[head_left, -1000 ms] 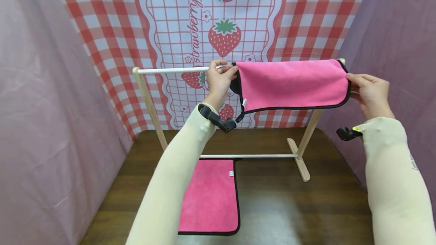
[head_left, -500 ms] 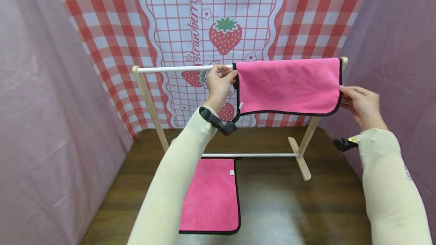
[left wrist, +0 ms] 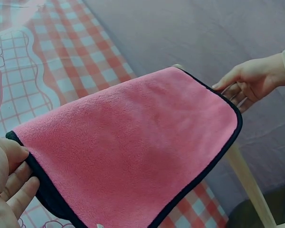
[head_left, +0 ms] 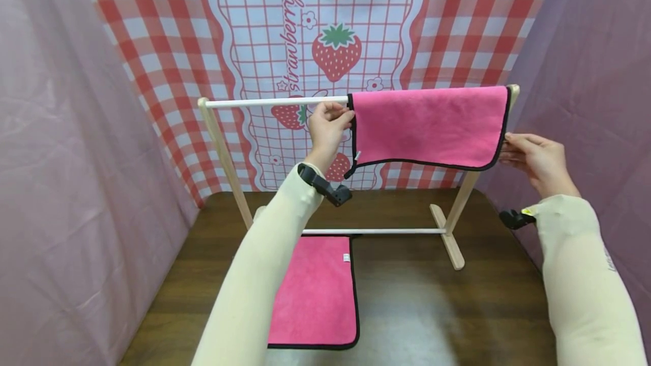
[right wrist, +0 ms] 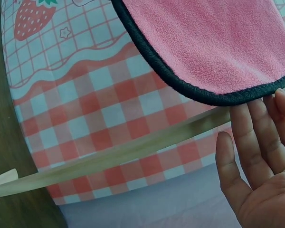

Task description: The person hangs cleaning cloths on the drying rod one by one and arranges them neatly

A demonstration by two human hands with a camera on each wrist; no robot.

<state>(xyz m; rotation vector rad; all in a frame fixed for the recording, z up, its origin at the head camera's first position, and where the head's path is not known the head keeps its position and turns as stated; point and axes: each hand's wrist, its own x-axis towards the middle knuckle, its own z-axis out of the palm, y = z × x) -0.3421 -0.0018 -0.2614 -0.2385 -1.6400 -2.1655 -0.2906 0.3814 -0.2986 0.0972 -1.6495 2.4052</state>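
Note:
A pink towel with black edging hangs folded over the right part of the white top bar of a wooden rack. My left hand pinches its left edge just below the bar; in the left wrist view the thumb lies on the black trim. On the opposite side, my right hand holds the right edge lower down between thumb and fingers. From the right wrist, the fingers show partly behind the rounded corner. The towel's back layer is mostly hidden.
A second pink towel with a white tag lies on the brown table, partly covered by my left sleeve. The rack's lower bar and right foot stand behind it. Pink-purple curtains flank both sides.
The right hand has moved down and left, bringing the hanging towel's right edge down so it drapes flatter over the bar. The left hand has slid slightly lower along the left edge.

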